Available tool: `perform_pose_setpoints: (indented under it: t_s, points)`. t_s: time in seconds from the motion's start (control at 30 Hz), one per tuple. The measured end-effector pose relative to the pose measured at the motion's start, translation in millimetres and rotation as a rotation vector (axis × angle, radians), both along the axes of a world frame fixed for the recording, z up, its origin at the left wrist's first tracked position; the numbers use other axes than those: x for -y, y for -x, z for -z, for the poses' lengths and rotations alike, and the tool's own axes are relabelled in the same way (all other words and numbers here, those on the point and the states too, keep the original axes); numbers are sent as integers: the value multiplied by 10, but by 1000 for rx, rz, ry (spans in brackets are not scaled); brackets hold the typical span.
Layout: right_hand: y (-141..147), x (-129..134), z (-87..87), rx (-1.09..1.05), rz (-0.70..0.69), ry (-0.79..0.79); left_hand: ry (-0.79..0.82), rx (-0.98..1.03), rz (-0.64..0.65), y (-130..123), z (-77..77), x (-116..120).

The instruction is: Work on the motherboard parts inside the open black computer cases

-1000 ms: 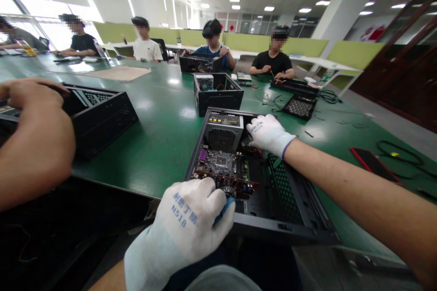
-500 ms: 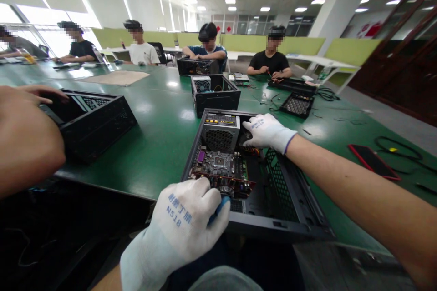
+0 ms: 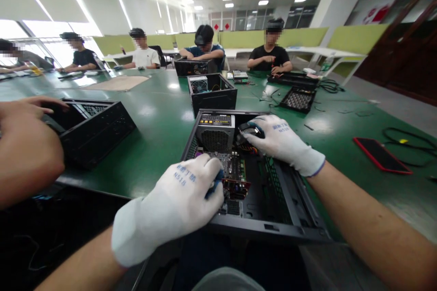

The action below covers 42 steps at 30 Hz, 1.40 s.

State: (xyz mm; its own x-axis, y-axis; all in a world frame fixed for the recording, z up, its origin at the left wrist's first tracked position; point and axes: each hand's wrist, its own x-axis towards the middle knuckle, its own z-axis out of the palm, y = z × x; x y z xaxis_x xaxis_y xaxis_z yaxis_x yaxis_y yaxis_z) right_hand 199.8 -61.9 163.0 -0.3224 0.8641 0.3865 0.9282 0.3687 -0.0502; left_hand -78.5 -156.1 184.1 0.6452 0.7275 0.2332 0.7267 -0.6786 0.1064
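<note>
An opened black computer case (image 3: 273, 227) lies in front of me, with a power supply (image 3: 215, 132) at its far left corner. Below that a motherboard (image 3: 235, 166) shows partly, with a reddish card (image 3: 241, 188) on it. My left hand (image 3: 191, 186), in a white glove with blue fingertips, is closed low over the board and covers its left part. What its fingers grip is hidden. My right hand (image 3: 278, 134), gloved likewise, has its fingers closed round a black cable bundle (image 3: 248, 132) beside the power supply. Coloured wires (image 3: 250, 149) show beneath it.
A second black case (image 3: 213, 95) stands just behind mine. At left, another person's bare hand (image 3: 41, 104) reaches into a black case (image 3: 99, 132). A red-edged phone (image 3: 382, 154) and a black cable (image 3: 409, 136) lie at right. Several people sit across the green table (image 3: 153, 145).
My right hand has pulled slightly right, and the black bundle shows more clearly. My left hand has moved up and left over the board, hiding a round ribbed part seen earlier.
</note>
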Motion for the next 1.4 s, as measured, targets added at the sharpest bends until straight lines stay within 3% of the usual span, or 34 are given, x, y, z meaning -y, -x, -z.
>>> perform_pose_setpoints:
  t_s: [0.2,0.33,0.47,0.7,1.03,1.4]
  points:
    - [-3,-22,15,-58,-40,28,164,-358,41,-369,8,-790]
    - [-21,-40,56,-59,-26,-16,284,-583,42,-627,158,-1194]
    - [-38,-59,87,-61,-54,-14,336,-661,64,-805,384,-1411]
    - [-45,-23,104,-54,-79,-27,376,-707,49,-806,680,-1516]
    - [-57,-9,84,-35,-101,24,360,-715,14,-774,669,-1545]
    - [-70,-5,110,-32,-119,24,311,-547,14,-698,730,-1544]
